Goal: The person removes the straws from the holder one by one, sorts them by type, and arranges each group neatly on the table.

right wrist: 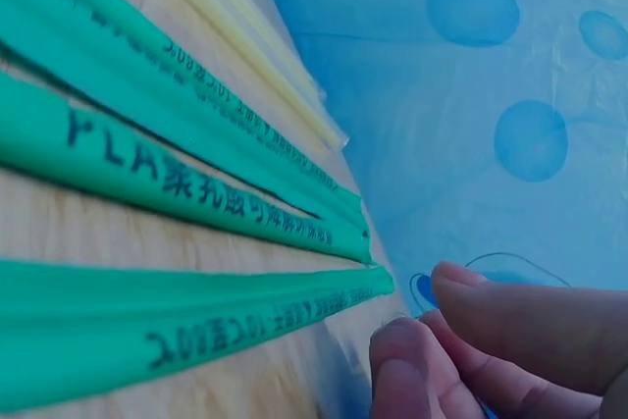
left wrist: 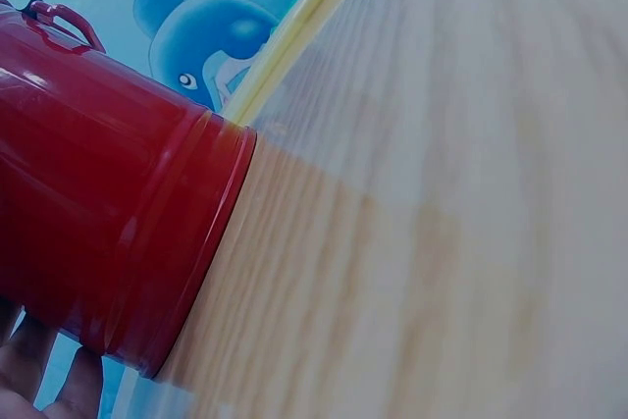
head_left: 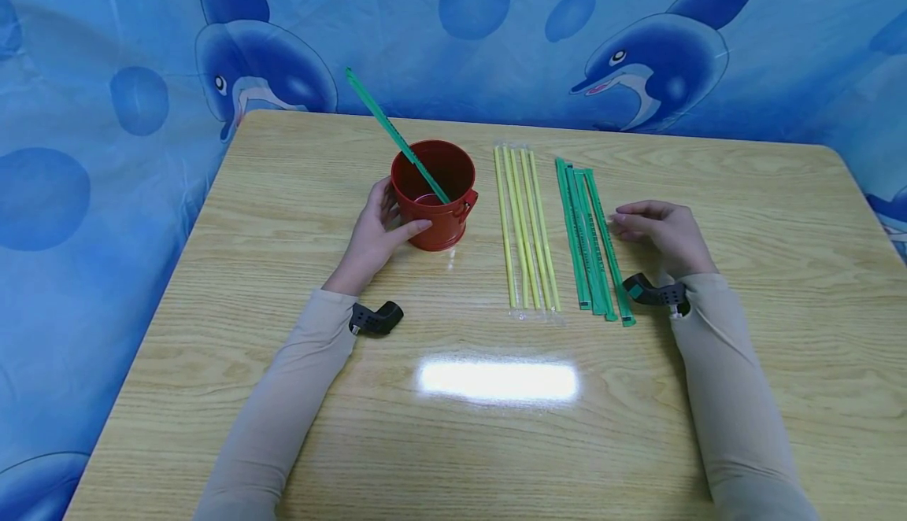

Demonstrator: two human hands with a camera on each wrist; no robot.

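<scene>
A small red bucket [head_left: 437, 226] stands on the table, and a green paper-wrapped straw [head_left: 383, 118] leans out of it to the upper left. My left hand [head_left: 375, 230] grips the bucket's left side, its thumb on the front and its fingers around the back. In the left wrist view the bucket [left wrist: 108, 213] shows its side and base rim, fingertips underneath. My right hand [head_left: 659, 230] is just right of several green wrapped straws [head_left: 591, 238], fingers loosely bent with nothing between them. The right wrist view shows its thumb and fingertips beside the end of the nearest green straw [right wrist: 216, 326].
Several yellow straws [head_left: 524, 230] in clear wrapping lie side by side between the bucket and the green straws. Along the far edge of the wooden table [head_left: 340, 434] hangs a blue dolphin-print sheet [head_left: 397, 25].
</scene>
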